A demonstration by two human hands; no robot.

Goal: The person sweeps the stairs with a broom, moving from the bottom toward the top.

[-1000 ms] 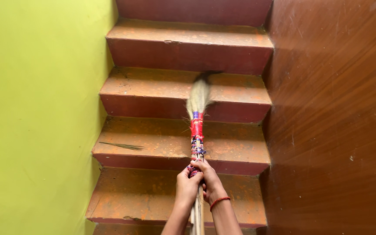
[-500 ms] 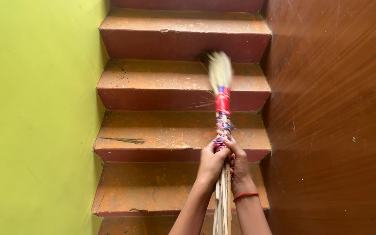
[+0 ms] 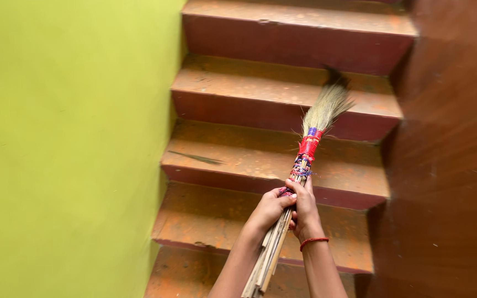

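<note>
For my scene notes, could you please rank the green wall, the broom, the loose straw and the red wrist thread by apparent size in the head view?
1. green wall
2. broom
3. loose straw
4. red wrist thread, though being nearer the camera inflates it.

Broom (image 3: 299,176): bundle of dry pale straw sticks, bound with glossy red and blue plastic wrap and thin tangled thread; far end is soft, feathery grass bristles. Stairs (image 3: 282,94): hard painted cement, dull red-brown, worn to patchy orange, rough and dusty, chipped edges. Left wall (image 3: 67,138): smooth matt yellow-green paint. Right wall (image 3: 448,165): brown, slight sheen, fine scratches. Wrist band (image 3: 313,241): thin red thread.
</note>
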